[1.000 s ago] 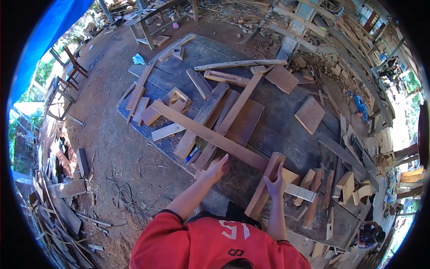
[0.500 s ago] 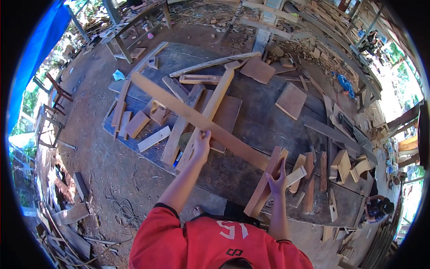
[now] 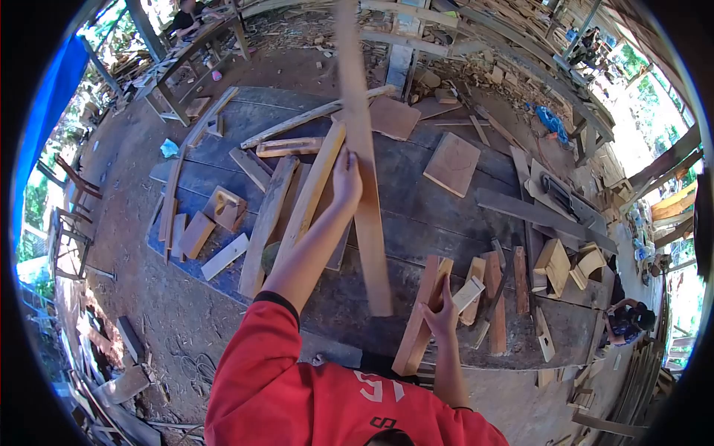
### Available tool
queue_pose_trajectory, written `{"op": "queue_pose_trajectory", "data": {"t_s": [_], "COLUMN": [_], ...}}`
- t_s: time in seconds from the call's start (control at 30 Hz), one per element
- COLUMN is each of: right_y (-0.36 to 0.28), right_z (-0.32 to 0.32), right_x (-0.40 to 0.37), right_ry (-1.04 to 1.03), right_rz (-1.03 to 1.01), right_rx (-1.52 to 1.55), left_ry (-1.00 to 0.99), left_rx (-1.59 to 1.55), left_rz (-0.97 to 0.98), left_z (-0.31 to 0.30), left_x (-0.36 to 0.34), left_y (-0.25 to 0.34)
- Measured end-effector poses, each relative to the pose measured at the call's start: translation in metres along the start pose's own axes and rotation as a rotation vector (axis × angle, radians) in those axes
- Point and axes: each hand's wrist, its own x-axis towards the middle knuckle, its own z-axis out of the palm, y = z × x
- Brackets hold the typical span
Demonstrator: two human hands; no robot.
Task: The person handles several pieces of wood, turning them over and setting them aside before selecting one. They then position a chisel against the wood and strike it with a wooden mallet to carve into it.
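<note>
A long, flat wooden board (image 3: 363, 156) points away from me across the dark worktable (image 3: 405, 201), its far end blurred. My left hand (image 3: 346, 181) is closed on its left edge, near a long squared timber (image 3: 312, 193). At the table's near edge, my right hand (image 3: 442, 316) grips a thick reddish wooden block (image 3: 418, 320) that leans toward me. Some of the right fingers are hidden behind the block. Just right of that hand lies a pale short stick (image 3: 467, 294) among several upright wood pieces.
Left on the table are a notched block (image 3: 225, 208) and a pale strip (image 3: 225, 256). Square boards (image 3: 452, 165) lie farther back; a dark tool (image 3: 569, 199) lies at right. A person (image 3: 628, 323) is at the right, another (image 3: 186, 21) at a far bench.
The long board has swung from a slant across the table to pointing away from me, its near end now apart from the block. My right hand keeps its grip; the view has shifted slightly.
</note>
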Motion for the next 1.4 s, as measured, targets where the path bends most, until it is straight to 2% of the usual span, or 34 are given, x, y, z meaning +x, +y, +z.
{"op": "queue_pose_trajectory", "data": {"t_s": [0.13,0.23,0.3,0.47,0.77,0.87,0.93,1.0,1.03,1.1,1.2,1.23,1.3,1.37,1.4], "right_y": [0.014,0.012,0.019,0.028,0.035,0.039,0.031,0.027,0.027,0.026,0.015,0.007,-0.006,-0.02,-0.03], "right_z": [0.0,-0.007,-0.008,-0.005,-0.007,-0.004,-0.007,-0.008,-0.008,-0.005,0.002,0.006,0.012,0.02,0.025], "right_x": [0.003,0.007,0.007,0.007,0.007,0.012,0.014,0.018,0.019,0.021,0.019,0.019,0.014,0.012,0.01], "right_ry": [0.051,-0.009,-0.004,0.036,-0.018,0.022,-0.006,-0.035,-0.04,-0.049,-0.048,-0.002,0.03,-0.061,-0.064], "right_rz": [-0.006,0.135,0.129,0.072,0.099,0.029,0.09,0.144,0.135,0.125,0.066,0.028,-0.007,0.158,0.156], "right_rx": [-0.018,0.026,0.001,0.017,0.022,0.014,0.0,-0.015,-0.039,-0.059,-0.056,-0.017,0.025,-0.018,-0.013], "left_ry": [-0.125,-0.226,-0.309,-0.298,-0.311,-0.352,-0.376,-0.376,-0.375,-0.364,-0.357,-0.351,-0.626,-0.642,-0.669], "left_rx": [0.192,0.239,0.389,0.528,0.627,0.737,0.811,0.964,0.965,0.926,0.778,0.785,0.57,0.562,0.566], "left_rz": [0.052,-0.005,-0.092,-0.178,-0.22,-0.217,-0.231,-0.101,-0.103,0.106,0.208,0.206,0.18,0.201,0.14], "left_z": [0.036,0.051,0.056,0.066,0.077,0.077,0.074,0.068,0.065,0.054,0.027,0.012,-0.03,-0.076,-0.1], "left_x": [-0.018,-0.034,-0.043,-0.052,-0.044,-0.048,-0.051,-0.053,-0.054,-0.055,-0.069,-0.075,-0.1,-0.141,-0.163], "left_y": [-0.043,-0.085,-0.106,-0.146,-0.159,-0.141,-0.131,-0.129,-0.131,-0.131,-0.126,-0.123,-0.116,-0.1,-0.089]}}
